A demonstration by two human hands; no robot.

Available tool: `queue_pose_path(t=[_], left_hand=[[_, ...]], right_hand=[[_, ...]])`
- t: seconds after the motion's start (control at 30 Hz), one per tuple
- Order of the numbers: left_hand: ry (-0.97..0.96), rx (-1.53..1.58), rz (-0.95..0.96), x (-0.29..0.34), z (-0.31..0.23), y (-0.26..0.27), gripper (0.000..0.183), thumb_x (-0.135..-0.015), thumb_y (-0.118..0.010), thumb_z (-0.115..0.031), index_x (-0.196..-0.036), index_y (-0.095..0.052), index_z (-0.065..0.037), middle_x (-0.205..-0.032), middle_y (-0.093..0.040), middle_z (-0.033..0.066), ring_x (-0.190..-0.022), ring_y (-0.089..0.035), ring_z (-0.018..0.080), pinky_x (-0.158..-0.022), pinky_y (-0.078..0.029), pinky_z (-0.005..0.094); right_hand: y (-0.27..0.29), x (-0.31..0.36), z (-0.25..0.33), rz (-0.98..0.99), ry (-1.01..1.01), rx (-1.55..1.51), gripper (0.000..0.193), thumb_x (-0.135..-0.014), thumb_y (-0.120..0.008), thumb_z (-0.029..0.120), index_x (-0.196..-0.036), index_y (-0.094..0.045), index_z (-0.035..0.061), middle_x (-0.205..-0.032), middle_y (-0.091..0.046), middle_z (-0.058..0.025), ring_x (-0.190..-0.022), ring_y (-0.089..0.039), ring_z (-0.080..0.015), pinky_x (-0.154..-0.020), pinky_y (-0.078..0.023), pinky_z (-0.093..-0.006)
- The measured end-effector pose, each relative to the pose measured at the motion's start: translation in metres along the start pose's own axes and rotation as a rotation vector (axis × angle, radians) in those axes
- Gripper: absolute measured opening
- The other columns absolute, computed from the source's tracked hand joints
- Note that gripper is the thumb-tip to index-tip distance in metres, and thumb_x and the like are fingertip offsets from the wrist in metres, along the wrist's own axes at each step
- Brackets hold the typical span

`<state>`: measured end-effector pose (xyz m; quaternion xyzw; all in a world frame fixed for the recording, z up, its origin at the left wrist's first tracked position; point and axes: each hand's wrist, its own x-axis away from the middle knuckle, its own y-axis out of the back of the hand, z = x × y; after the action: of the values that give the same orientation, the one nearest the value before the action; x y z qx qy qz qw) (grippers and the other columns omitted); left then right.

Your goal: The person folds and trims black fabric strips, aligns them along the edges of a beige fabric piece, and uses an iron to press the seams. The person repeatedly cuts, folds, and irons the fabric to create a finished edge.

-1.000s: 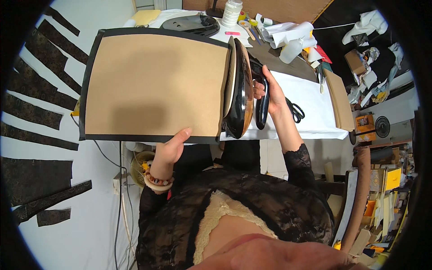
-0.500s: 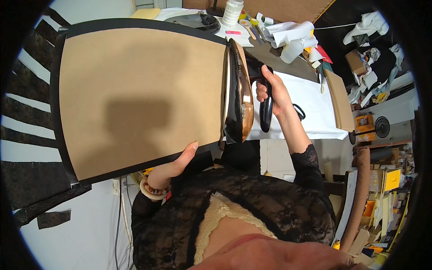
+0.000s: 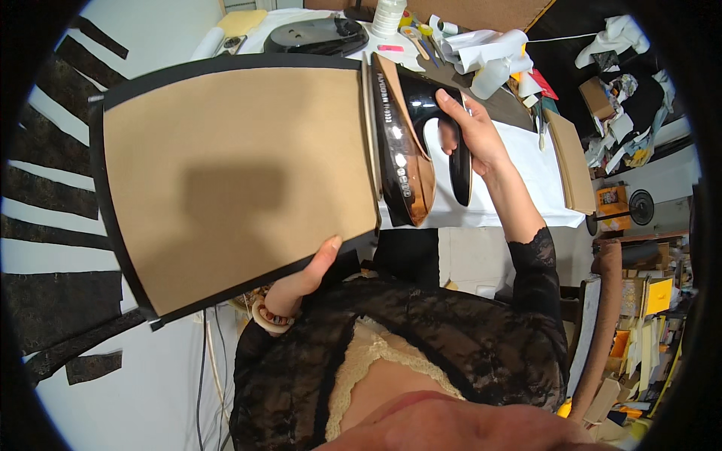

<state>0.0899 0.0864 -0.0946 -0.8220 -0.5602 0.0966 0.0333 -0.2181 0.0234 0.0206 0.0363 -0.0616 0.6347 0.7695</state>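
Observation:
My left hand (image 3: 308, 274) grips the near edge of a large brown cardboard panel (image 3: 233, 180) with a black fabric border, lifted and tilted toward me. My right hand (image 3: 470, 131) is closed around the handle of a black and copper clothes iron (image 3: 402, 146). The iron stands on edge, its soleplate against the panel's right edge. Both are held above a white-covered work table (image 3: 541, 180).
Black fabric strips (image 3: 45, 188) lie on the white surface at the left. At the back of the table sit a black iron base (image 3: 316, 34), a white bottle (image 3: 389, 11) and paper rolls (image 3: 481, 45). A brown board (image 3: 571, 161) lies at the right; cluttered shelves stand further right.
The panel has been raised and tilted closer to the camera, now looking much larger. The iron has stayed pressed at its right edge, moving up with it.

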Motion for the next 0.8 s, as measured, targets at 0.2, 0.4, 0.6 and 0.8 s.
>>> queue_pose_path(t=[0.2,0.4,0.6,0.8], left_hand=[[0.206,0.772,-0.16,0.008,0.076,-0.004,0.041,-0.086,-0.061,0.006,-0.125,-0.052,-0.004,-0.115,-0.06,0.0077,-0.106,-0.059,0.0201,-0.093,-0.048,0.0366],[0.262,0.819,-0.203,0.017,0.117,-0.022,0.036,-0.088,-0.06,0.005,-0.123,-0.053,-0.001,-0.113,-0.061,0.0097,-0.103,-0.062,0.0231,-0.09,-0.051,0.0396],[0.452,0.725,-0.184,0.022,0.131,-0.021,0.031,-0.09,-0.065,-0.004,-0.119,-0.055,0.002,-0.111,-0.063,0.0135,-0.1,-0.065,0.0254,-0.082,-0.056,0.0414],[0.472,0.727,-0.113,0.018,0.151,-0.027,0.029,-0.092,-0.062,-0.006,-0.12,-0.056,0.001,-0.111,-0.065,0.0139,-0.096,-0.066,0.0245,-0.079,-0.058,0.0396]], right_hand=[[0.018,-0.018,0.022,-0.108,0.061,0.304,0.035,-0.088,-0.072,0.036,-0.098,-0.06,0.005,-0.06,-0.055,0.0003,-0.046,-0.052,-0.0084,-0.045,-0.046,-0.0233],[0.015,-0.042,0.017,0.0,0.056,1.036,0.046,-0.091,-0.068,0.035,-0.121,-0.057,0.0015,-0.063,-0.054,-0.0019,-0.046,-0.049,-0.008,-0.044,-0.044,-0.025],[0.006,-0.049,-0.006,0.113,-0.05,1.119,0.042,-0.091,-0.067,0.03,-0.123,-0.057,0.0039,-0.065,-0.058,-0.0043,-0.046,-0.054,-0.01,-0.043,-0.045,-0.0266],[0.009,-0.044,-0.017,0.108,-0.145,1.094,0.041,-0.091,-0.067,0.027,-0.122,-0.058,0.0031,-0.067,-0.058,-0.0052,-0.046,-0.054,-0.0105,-0.043,-0.045,-0.027]])
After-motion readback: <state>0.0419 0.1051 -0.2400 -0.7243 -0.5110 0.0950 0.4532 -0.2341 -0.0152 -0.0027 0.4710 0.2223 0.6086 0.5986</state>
